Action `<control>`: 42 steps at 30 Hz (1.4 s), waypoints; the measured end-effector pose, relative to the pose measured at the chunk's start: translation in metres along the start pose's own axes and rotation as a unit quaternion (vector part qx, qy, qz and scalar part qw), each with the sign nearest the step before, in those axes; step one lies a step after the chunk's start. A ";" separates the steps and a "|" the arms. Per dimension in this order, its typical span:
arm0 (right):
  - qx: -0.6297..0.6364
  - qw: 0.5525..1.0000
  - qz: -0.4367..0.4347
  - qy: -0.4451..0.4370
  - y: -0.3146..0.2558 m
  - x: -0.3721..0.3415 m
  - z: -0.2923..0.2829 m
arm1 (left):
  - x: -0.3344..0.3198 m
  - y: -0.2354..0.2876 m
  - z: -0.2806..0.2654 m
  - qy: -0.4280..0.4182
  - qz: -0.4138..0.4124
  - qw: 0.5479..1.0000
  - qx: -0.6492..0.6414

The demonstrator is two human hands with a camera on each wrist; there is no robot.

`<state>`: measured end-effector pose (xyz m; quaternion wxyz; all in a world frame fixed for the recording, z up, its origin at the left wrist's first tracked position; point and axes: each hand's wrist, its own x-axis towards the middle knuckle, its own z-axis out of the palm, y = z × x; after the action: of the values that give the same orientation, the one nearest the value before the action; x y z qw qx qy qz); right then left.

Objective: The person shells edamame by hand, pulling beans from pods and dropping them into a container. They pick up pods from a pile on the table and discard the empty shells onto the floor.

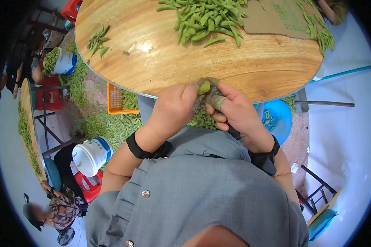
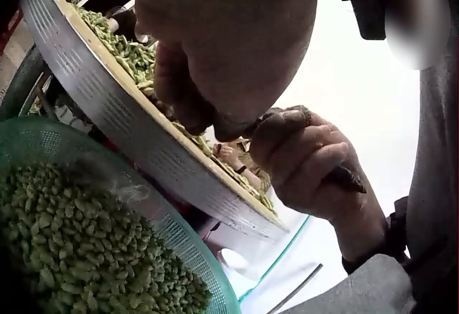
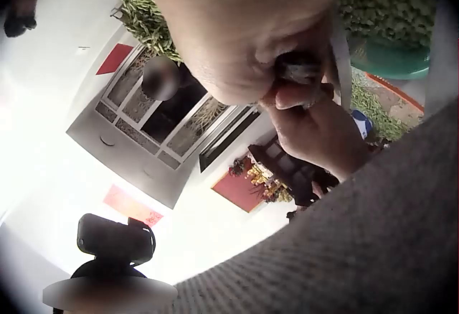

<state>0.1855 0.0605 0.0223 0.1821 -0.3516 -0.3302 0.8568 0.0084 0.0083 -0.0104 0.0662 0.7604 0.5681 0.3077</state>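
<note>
My left hand pinches a green pod over the near edge of the wooden table. Close against it, my right hand curls round a dark handle, whose end shows in the left wrist view; the tool's working end is hidden. Grey-green coverings wrap some fingertips. In the left wrist view, my left hand meets my right hand. Below them, shelled beans fill a green mesh basket. A pile of pods lies on the table.
Some pods and a cardboard sheet lie on the table. An orange crate, a white bucket and loose pods are at left. A blue basin stands at right. Another person is at lower left.
</note>
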 end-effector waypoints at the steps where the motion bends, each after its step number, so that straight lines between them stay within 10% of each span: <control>1: 0.012 1.000 -0.005 -0.010 -0.002 0.000 -0.002 | 0.001 -0.001 0.001 0.030 0.009 0.999 -0.018; 3: 0.044 0.999 0.010 -0.029 -0.005 -0.001 -0.012 | 0.000 -0.001 -0.006 -0.061 -0.126 0.954 -0.265; 4: 0.074 0.996 0.026 -0.049 -0.005 -0.002 -0.016 | 0.000 -0.001 -0.010 -0.145 -0.252 0.823 -0.488; 7: -0.030 0.999 0.008 -0.029 -0.001 -0.004 -0.023 | 0.004 0.000 -0.016 -0.191 -0.314 0.720 -0.589; 11: -0.399 0.858 -0.282 0.156 0.013 0.012 -0.030 | 0.003 0.000 -0.009 -0.186 -0.264 0.849 -0.419; 13: -0.554 0.718 -0.397 0.140 0.006 0.016 -0.030 | 0.006 0.002 -0.006 -0.134 -0.068 0.951 -0.270; 25: -0.583 0.724 -0.337 0.146 0.023 -0.001 -0.029 | -0.009 -0.006 -0.019 -0.087 -0.231 0.935 -0.254; 29: -0.575 0.752 -0.278 0.164 0.022 -0.008 -0.018 | -0.005 -0.001 -0.016 -0.093 -0.193 0.950 -0.229; 32: -0.602 0.674 -0.396 0.166 0.016 -0.003 -0.011 | -0.002 0.010 -0.017 -0.125 -0.110 0.970 -0.179; 35: -0.539 0.745 -0.376 0.116 0.014 0.001 -0.014 | -0.001 0.006 -0.024 -0.202 -0.041 0.951 -0.229; 37: -0.266 0.964 -0.011 -0.013 0.001 -0.009 -0.013 | 0.002 0.007 -0.031 -0.216 -0.027 0.926 -0.309; 39: -0.244 0.969 0.005 -0.029 -0.001 -0.010 -0.017 | -0.002 0.006 -0.035 -0.230 -0.015 0.893 -0.387; 42: -0.334 0.938 -0.084 -0.038 0.007 -0.003 -0.028 | -0.014 -0.007 -0.043 -0.270 -0.217 0.786 -0.512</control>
<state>0.2068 0.0662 0.0039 0.1133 -0.3304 -0.6326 0.6913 -0.0227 -0.0123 0.0155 0.6613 0.5237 0.4362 0.3133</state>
